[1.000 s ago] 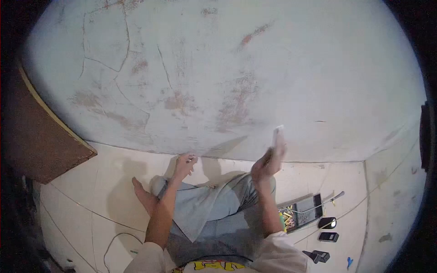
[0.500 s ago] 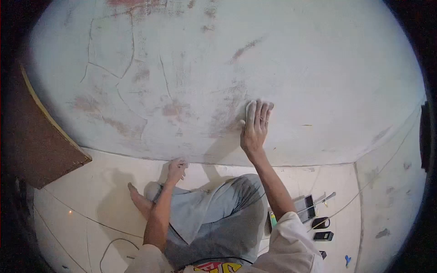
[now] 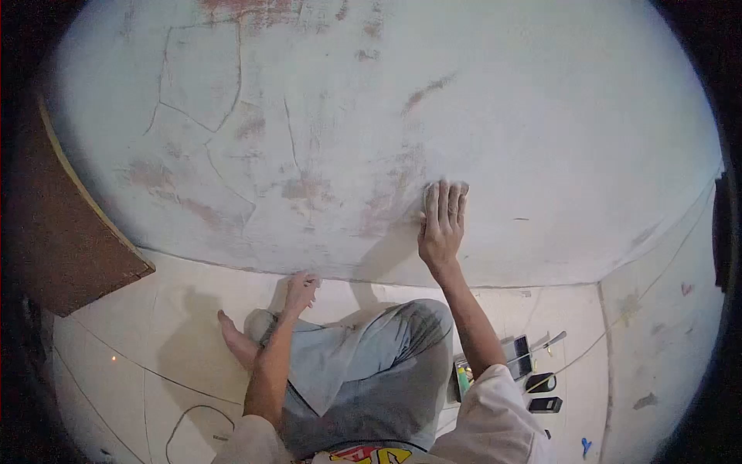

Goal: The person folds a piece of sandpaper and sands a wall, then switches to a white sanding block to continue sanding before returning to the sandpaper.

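My right hand point(image 3: 442, 220) lies flat against the pale wall point(image 3: 541, 139), fingers pointing up, pressing a small pale pad, mostly hidden under the palm, onto a patch of reddish worn plaster point(image 3: 386, 197). My left hand point(image 3: 300, 291) rests curled on my left knee near the foot of the wall, with nothing visible in it. I sit on the floor in grey trousers point(image 3: 371, 371), one bare foot point(image 3: 234, 339) out to the left.
A brown board point(image 3: 69, 232) leans at the left. On the tiled floor point(image 3: 154, 309) to my right lie an open case of small tools point(image 3: 506, 357), two small dark devices point(image 3: 541, 393) and a blue clip point(image 3: 585, 446). A cable point(image 3: 193, 414) loops near my left side.
My right hand rose from near my knee to the wall and now presses the pad there, having slid slightly down and right. My left hand stayed on the knee.
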Motion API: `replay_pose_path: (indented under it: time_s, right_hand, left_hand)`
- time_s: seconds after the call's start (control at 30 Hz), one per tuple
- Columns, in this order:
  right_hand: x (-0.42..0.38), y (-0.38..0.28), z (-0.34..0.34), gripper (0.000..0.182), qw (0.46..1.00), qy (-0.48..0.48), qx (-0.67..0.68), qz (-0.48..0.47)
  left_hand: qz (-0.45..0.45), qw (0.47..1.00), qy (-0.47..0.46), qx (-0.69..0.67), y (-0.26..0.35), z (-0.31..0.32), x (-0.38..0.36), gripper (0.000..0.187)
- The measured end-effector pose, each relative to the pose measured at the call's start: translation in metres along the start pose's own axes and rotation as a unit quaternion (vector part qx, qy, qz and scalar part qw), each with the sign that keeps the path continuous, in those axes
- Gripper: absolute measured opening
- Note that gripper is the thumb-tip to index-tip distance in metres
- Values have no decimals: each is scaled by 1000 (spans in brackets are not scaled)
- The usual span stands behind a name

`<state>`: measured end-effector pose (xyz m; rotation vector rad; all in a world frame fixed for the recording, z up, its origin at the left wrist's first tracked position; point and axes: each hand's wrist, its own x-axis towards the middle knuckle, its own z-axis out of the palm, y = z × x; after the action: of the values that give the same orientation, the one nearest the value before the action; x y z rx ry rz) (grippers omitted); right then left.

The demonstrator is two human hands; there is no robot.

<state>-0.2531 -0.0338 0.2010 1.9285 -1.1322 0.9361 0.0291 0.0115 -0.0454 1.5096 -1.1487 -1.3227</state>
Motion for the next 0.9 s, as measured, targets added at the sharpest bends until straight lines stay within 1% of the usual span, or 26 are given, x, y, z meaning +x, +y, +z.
replay_pose_path:
  time_s: [0.13, 0.2, 0.27, 0.33, 0.37, 0.4, 0.43, 0.5, 0.53, 0.63, 0.7, 0.77, 0.8, 0.83, 0.9]
  right_hand:
    - [55, -7, -19, 49, 1000, -10, 1, -5]
    - [74, -11, -25, 49, 1000, -11, 2, -13]
    - [80, -11, -30, 48, 1000, -13, 9, 5]
    - [58, -3, -26, 48, 1000, -11, -7, 19]
    - [38, 2, -20, 49, 999, -12, -20, 34]
    - [18, 9, -12, 49, 999, -33, -21, 33]
    - [8, 11, -11, 49, 999, -30, -19, 30]
    - [-3, 12, -11, 51, 994, -60, -86, 43]
    - [3, 8, -14, 51, 992, -74, -88, 50]
    - [34, 0, -23, 50, 993, -74, -75, 52]
    - [65, -8, -38, 51, 991, -77, -95, 49]
    - [82, -12, -45, 51, 993, -48, -107, 33]
    - [81, -13, -48, 51, 994, -62, -73, 52]
    - [72, -10, -45, 51, 994, -62, -73, 50]
    - [37, 7, -27, 50, 998, -19, -47, 47]
  left_hand:
    - [16, 1000, -16, -11, 15, -1, -9, 28]
    - [16, 1000, 11, 1, 16, 0, -14, 28]
    - [10, 1000, 9, -17, 11, 0, -17, 28]
    - [16, 999, 10, -34, 13, -1, -14, 29]
    - [27, 999, 4, -20, 11, -2, -15, 29]
    - [37, 999, -1, -6, 10, -3, -15, 29]
    - [39, 999, 2, -7, 13, -4, -16, 29]
    - [3, 1000, 8, -10, 16, -2, -18, 27]
    - [3, 1000, 7, -7, 14, -3, -16, 27]
    - [23, 999, -24, 8, 7, -5, -8, 26]
    - [20, 999, -20, -19, 6, -3, -10, 27]
    - [-1, 1000, -15, 0, 17, -3, -15, 27]
    - [-20, 1000, -7, 19, 23, -4, -19, 27]
    - [-20, 1000, -6, 17, 22, -4, -21, 27]
    - [-36, 999, -2, 14, 22, -5, -19, 26]
